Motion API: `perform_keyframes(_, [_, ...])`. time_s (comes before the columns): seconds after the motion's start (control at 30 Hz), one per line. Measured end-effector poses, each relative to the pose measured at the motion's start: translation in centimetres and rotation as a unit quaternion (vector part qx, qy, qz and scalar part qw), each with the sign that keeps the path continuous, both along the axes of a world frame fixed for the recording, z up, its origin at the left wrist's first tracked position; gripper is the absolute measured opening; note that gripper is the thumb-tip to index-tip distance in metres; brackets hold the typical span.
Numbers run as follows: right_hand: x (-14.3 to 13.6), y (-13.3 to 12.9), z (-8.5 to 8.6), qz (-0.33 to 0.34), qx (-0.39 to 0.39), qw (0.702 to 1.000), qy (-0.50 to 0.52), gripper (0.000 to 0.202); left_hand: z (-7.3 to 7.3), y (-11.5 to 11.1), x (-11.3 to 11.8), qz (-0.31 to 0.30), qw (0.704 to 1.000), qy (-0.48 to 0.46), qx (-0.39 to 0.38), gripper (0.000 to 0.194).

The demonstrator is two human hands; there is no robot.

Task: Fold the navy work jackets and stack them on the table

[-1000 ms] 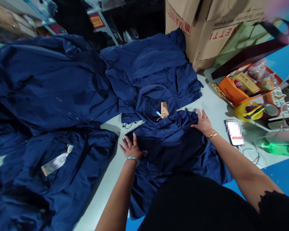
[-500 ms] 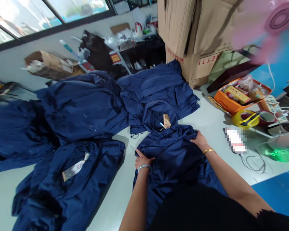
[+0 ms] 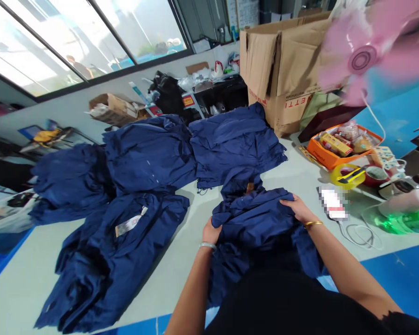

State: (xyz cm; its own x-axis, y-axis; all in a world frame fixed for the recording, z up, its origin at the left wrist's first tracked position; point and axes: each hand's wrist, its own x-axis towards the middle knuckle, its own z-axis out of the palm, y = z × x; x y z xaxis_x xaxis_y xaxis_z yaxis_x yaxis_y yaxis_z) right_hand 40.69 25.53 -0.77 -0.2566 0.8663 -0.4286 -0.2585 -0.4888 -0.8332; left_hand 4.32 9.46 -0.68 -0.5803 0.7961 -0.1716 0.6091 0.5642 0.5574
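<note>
A navy jacket (image 3: 254, 218) hangs between my hands at the table's front edge, its hood lying on the table beyond. My left hand (image 3: 211, 232) is closed on the jacket's left side, fingers partly hidden by cloth. The right side is pinched in my right hand (image 3: 296, 208), which wears a gold bracelet at the wrist. Left of it lies another navy jacket (image 3: 153, 232) with a white and brown tag (image 3: 131, 224). Behind are navy garment piles, one at the left (image 3: 73, 181), one in the middle (image 3: 150, 156) and one at the right (image 3: 237, 142).
On the table's (image 3: 178, 265) right side are an orange box of snacks (image 3: 324, 156), yellow tape (image 3: 347, 177), a phone (image 3: 333, 203) with a cable and a green bottle (image 3: 401, 218). A pink fan (image 3: 362, 59) spins above. A large carton (image 3: 282, 83) stands behind.
Both hands have gripped the jacket and lifted its upper body, which is now bunched between them; the hood has folded partly over its tag. The view has shifted, showing more of the left side.
</note>
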Motion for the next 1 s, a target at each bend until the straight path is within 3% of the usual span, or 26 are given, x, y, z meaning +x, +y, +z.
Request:
perform_keyframes(0.13, [1.7, 0.0, 3.6, -0.019, 0.030, 0.999, 0.031, 0.055, 2.8, -1.0, 1.6, 0.026, 0.998, -0.004, 0.052, 0.032])
perform_keyframes(0.27, [3.4, 1.6, 7.3, -0.018, 0.080, 0.996, 0.039, 0.054, 6.0, -1.0, 2.7, 0.043, 0.994, -0.003, 0.097, 0.024])
perform_keyframes(0.4, [3.6, 3.7, 10.1, -0.007, 0.121, 0.992, 0.034, 0.056, 8.8, 0.2, 3.8, 0.074, 0.989, 0.001, 0.127, 0.030])
perform_keyframes(0.57, [2.4, 6.3, 12.2, -0.012, 0.162, 0.986, 0.031, 0.057, 11.5, 2.6, 4.0, 0.081, 0.984, 0.010, 0.156, 0.039])
perform_keyframes(0.73, [0.7, 9.8, 14.2, -0.019, 0.188, 0.981, 0.048, 0.058, 13.2, 6.4, 2.3, 0.090, 0.977, 0.005, 0.194, 0.045])
perform_keyframes(1.0, [-5.9, 17.7, 17.8, -0.053, 0.221, 0.973, 0.030, 0.057, 14.0, 15.9, -2.2, 0.112, 0.967, -0.048, 0.226, 0.048])
